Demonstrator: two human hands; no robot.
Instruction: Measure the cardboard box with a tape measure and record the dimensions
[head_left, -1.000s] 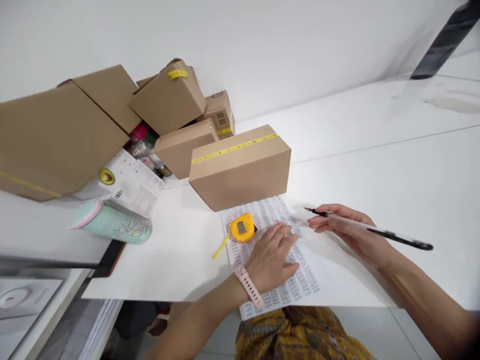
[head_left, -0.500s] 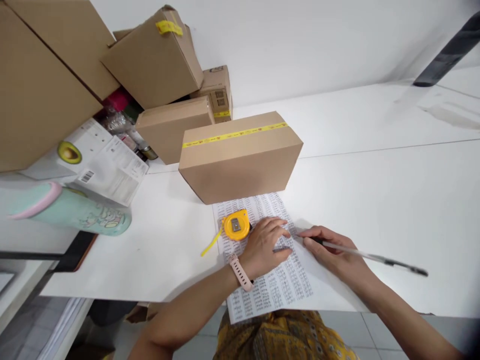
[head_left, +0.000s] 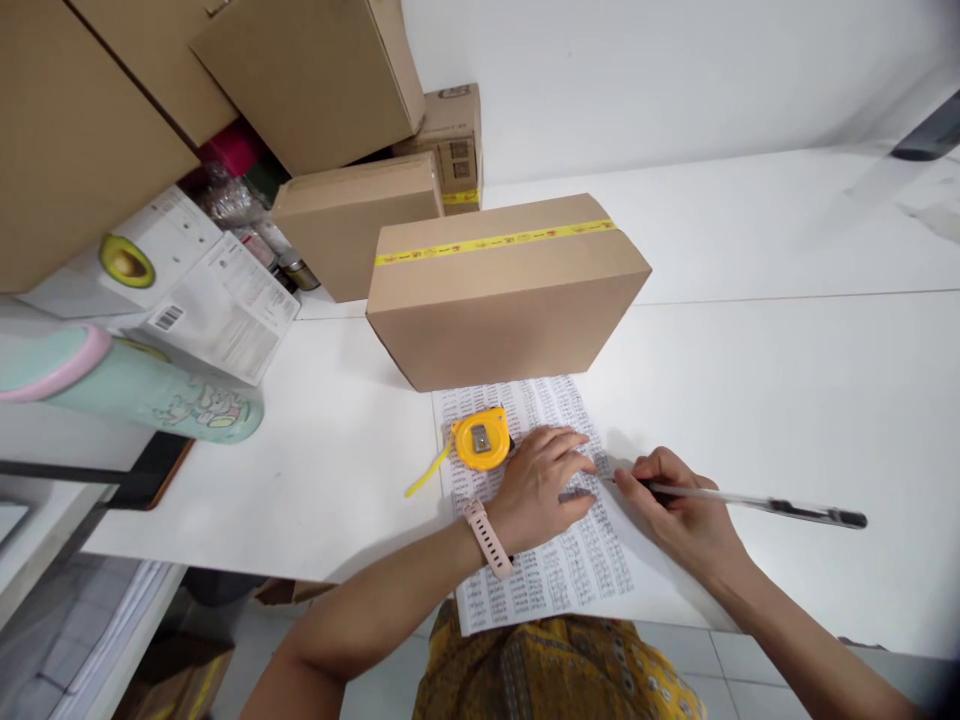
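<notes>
White paper point(head_left: 581, 570), filled with columns of small dark writing, lies on the near part of a white table point(head_left: 787, 400), its near end reaching past the tabletop's edge. On it rests the left hand point(head_left: 544, 485), palm down, fingers loosely spread and gripping nothing, a pale pink watch band point(head_left: 489, 540) around its wrist. To its right, the right hand point(head_left: 679, 515) pinches a slim pen point(head_left: 739, 497) between thumb and fingers, the tip pointing left at the right side of the writing; whether it touches the paper is too small to make out. A yellow tape measure point(head_left: 481, 440) sits on the sheet just left of the left hand's fingers, its blade point(head_left: 427, 475) sticking out toward the near left. At the sheet's far end stands a cardboard box point(head_left: 510, 335) with yellow printed tape point(head_left: 495, 243) along its top. More boxes point(head_left: 360, 235) crowd the far left; nearer, a mint-green bottle point(head_left: 172, 390) is beside a white carton point(head_left: 240, 320).
</notes>
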